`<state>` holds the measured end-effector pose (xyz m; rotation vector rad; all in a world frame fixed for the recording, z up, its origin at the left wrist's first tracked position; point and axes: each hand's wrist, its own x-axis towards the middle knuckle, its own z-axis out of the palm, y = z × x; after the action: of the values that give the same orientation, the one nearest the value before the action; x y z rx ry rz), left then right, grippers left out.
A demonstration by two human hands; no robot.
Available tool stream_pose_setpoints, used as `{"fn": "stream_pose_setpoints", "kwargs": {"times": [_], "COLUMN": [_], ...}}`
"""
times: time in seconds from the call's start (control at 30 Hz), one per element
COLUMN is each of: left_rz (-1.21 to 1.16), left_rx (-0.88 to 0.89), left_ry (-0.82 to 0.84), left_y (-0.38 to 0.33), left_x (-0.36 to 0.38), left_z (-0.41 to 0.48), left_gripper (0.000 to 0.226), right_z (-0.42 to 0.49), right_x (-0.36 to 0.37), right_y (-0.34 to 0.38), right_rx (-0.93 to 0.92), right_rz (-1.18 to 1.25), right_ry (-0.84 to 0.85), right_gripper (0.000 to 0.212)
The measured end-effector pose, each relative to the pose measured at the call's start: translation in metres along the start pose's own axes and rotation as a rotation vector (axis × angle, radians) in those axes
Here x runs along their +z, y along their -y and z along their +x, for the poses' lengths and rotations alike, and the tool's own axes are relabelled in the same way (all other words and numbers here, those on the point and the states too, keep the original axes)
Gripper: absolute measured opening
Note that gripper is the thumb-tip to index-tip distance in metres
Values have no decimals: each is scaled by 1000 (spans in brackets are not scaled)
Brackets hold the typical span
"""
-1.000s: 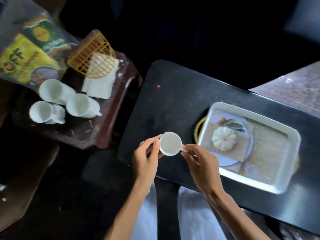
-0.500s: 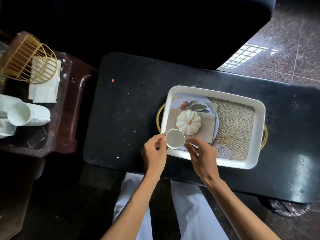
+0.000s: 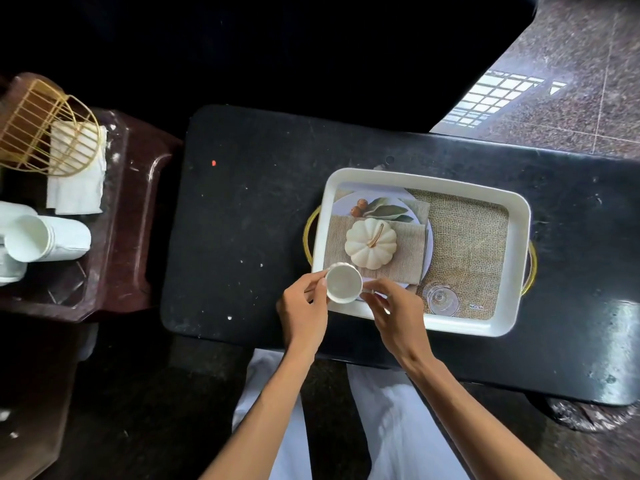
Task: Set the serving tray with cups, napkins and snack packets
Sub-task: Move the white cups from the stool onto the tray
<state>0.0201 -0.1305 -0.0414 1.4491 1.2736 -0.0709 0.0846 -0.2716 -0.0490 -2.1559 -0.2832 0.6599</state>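
**Cup held over the tray's near corner**

From the head camera I see my left hand [image 3: 304,306] and right hand [image 3: 394,313] both gripping a small white cup [image 3: 343,284], mouth up, over the near-left corner of the white serving tray [image 3: 519,237] on the black worktop [image 3: 242,220]. Whether the cup touches the tray I cannot tell. Spare cups [image 3: 45,242] and napkins [image 3: 78,181] lie on the brown side table [image 3: 131,202], well apart.
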Motion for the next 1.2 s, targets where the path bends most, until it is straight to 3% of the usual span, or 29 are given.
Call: {"fn": "stream_pose_setpoints", "kwargs": {"times": [0.3,0.43,0.57,0.93,1.2], "left_rz": [52,-33,-159,-311,-293], "left_rx": [25,8,32,183,177], "left_ry": [70,75,58,-276,-454], "left_y": [-5,-13,-25,-29,-16], "left_x": [-15,-39,-78,-243,-349], "left_z": [0,-1,-3,28,78], "left_gripper": [18,19,21,25,18], "right_z": [-1,-5,-7,15,39], "right_x": [-1,-10,-5,123,229], "right_y": [1,18,52,171,234], "right_rx": [2,-53,-148,-289,-381], "right_rz": [-37,-105,-127,-50,-46], "right_ry": [28,-24,-62,89,126], "right_gripper": [20,38,37,30,28]}}
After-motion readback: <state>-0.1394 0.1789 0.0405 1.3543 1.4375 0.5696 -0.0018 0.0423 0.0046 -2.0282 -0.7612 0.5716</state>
